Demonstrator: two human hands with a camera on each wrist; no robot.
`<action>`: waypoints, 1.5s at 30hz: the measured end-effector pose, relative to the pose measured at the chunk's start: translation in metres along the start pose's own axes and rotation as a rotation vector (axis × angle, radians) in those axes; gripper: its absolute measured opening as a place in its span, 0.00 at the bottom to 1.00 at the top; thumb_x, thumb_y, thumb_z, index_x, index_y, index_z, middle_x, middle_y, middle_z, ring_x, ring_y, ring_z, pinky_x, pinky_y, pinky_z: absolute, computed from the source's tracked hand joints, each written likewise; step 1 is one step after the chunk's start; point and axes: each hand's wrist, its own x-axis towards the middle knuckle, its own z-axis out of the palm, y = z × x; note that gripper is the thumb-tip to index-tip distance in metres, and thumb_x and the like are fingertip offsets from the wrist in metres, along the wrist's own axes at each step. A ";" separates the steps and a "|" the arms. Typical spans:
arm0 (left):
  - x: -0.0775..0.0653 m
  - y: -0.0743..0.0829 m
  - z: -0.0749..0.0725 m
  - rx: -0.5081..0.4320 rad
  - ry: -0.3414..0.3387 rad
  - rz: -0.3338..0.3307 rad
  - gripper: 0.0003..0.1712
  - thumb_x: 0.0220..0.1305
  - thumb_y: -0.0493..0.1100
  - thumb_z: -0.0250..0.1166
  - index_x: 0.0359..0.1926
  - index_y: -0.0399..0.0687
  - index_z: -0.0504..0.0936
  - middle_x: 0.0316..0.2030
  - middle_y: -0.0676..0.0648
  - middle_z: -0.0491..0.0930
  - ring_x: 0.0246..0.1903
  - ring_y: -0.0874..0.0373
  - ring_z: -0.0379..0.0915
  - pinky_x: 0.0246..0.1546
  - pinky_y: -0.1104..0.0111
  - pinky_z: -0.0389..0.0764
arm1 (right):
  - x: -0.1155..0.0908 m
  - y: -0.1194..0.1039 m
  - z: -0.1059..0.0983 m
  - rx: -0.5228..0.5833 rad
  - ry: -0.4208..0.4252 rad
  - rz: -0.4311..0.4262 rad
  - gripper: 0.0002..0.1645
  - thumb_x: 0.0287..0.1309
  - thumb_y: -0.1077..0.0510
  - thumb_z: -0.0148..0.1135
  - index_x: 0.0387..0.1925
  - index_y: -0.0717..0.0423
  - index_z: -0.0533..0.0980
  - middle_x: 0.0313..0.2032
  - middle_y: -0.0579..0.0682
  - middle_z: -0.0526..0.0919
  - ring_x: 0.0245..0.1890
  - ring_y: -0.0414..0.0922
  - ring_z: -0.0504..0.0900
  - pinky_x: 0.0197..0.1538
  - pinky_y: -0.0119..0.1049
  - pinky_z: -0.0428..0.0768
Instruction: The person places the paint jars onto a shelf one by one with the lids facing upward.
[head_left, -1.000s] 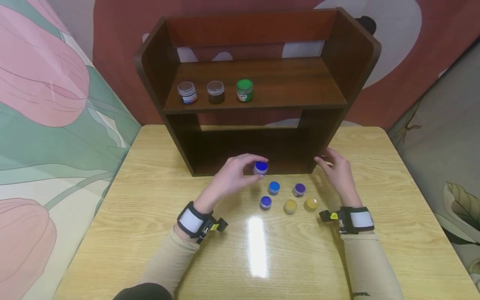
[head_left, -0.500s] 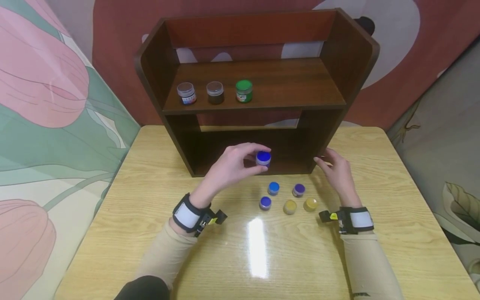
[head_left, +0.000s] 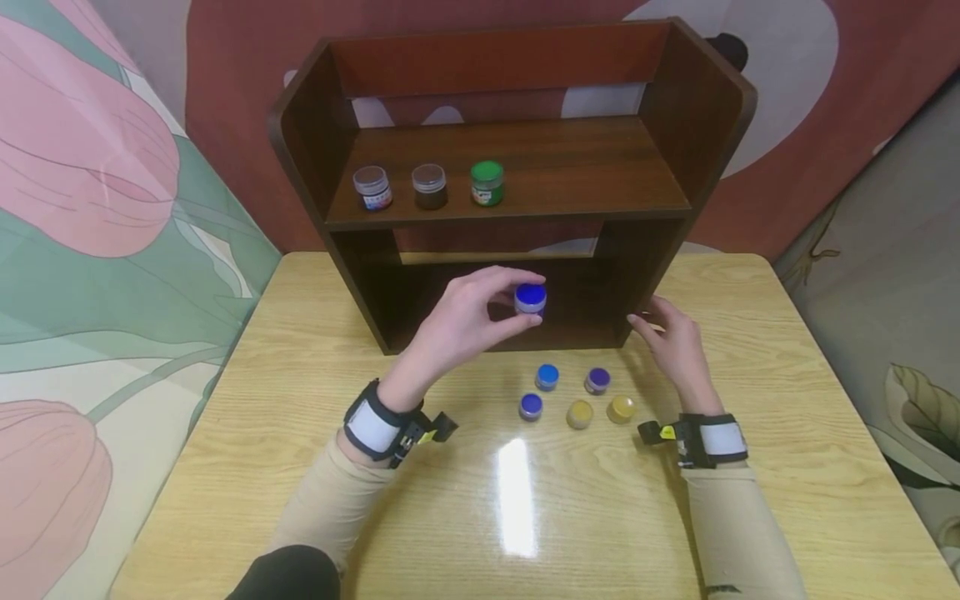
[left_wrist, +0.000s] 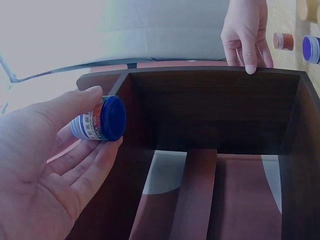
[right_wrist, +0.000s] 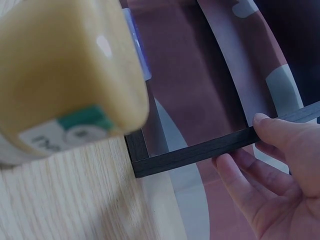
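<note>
Surface (head_left: 600,517) bears shelf (head_left: 585,158); we pinch blue-lidded jar (head_left: 530,295) w/ L hand (head_left: 471,313); grip shelf edge w/ R hand (head_left: 675,343), prob. steadying it.

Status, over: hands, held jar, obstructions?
Left hand pinching blue-lidded jar, off the table. Right hand gripping shelf unit's right side. Three jars on left half of upper shelf; no obstruction visible at blue-lidded jar.

Left hand (head_left: 468,315) pinches blue jar (head_left: 530,297) before lower opening of shelf (head_left: 701,108). Right hand (head_left: 677,346) at its right side, near bottom. Upper board (head_left: 585,167), left to right: clear-lidded jar (head_left: 372,187), dark jar (head_left: 430,187), green jar (head_left: 487,183). Table (head_left: 615,500), back: light-blue jar (head_left: 547,377), purple jar (head_left: 597,381); front: small blue jar (head_left: 530,407), two yellow jars (head_left: 580,414).
</note>
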 end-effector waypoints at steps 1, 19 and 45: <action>0.000 0.001 0.000 -0.001 0.006 0.000 0.27 0.60 0.49 0.73 0.60 0.52 0.79 0.53 0.52 0.84 0.47 0.63 0.82 0.51 0.72 0.83 | 0.000 0.000 0.000 -0.002 0.000 0.001 0.27 0.71 0.49 0.56 0.64 0.60 0.72 0.59 0.65 0.80 0.58 0.63 0.80 0.58 0.60 0.80; 0.010 0.018 -0.006 0.031 0.163 0.080 0.30 0.60 0.49 0.72 0.62 0.49 0.78 0.55 0.48 0.83 0.46 0.62 0.83 0.51 0.74 0.82 | 0.000 -0.001 0.000 0.014 -0.001 0.001 0.27 0.71 0.49 0.57 0.63 0.60 0.72 0.59 0.65 0.80 0.58 0.63 0.79 0.59 0.60 0.79; 0.038 0.036 -0.011 0.037 0.284 0.091 0.31 0.63 0.46 0.70 0.66 0.48 0.76 0.60 0.45 0.81 0.54 0.58 0.81 0.51 0.76 0.82 | 0.000 0.001 0.000 -0.002 -0.007 0.003 0.28 0.71 0.48 0.56 0.65 0.59 0.71 0.60 0.65 0.79 0.59 0.64 0.79 0.59 0.60 0.79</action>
